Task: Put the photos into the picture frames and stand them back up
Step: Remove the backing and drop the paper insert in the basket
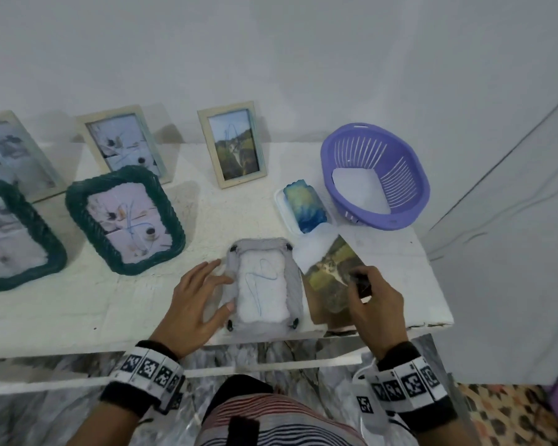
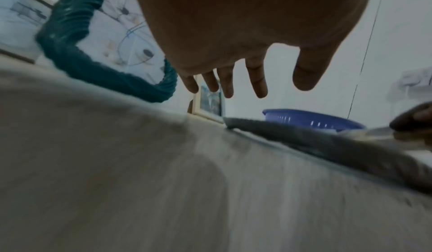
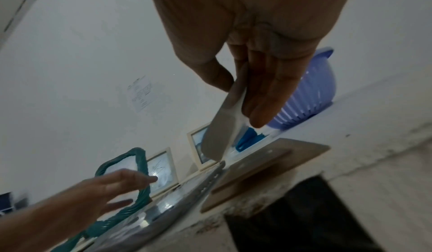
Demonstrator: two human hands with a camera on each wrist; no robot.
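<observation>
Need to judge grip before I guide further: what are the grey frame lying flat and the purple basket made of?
Grey frame: seems woven or rope-wrapped, matte, judging by its ribbed, soft-looking border; the exact fibre is unclear. Purple basket: looks like moulded plastic, smooth with a slight sheen and slotted walls.

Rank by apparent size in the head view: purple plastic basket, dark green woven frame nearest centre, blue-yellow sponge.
1. Dark green woven frame and purple plastic basket: too alike to separate.
2. Blue-yellow sponge, clearly smallest.

Bare table [image 1: 62, 313] left of grey frame [image 1: 262, 326] (basket [image 1: 409, 175] crowds right).
</observation>
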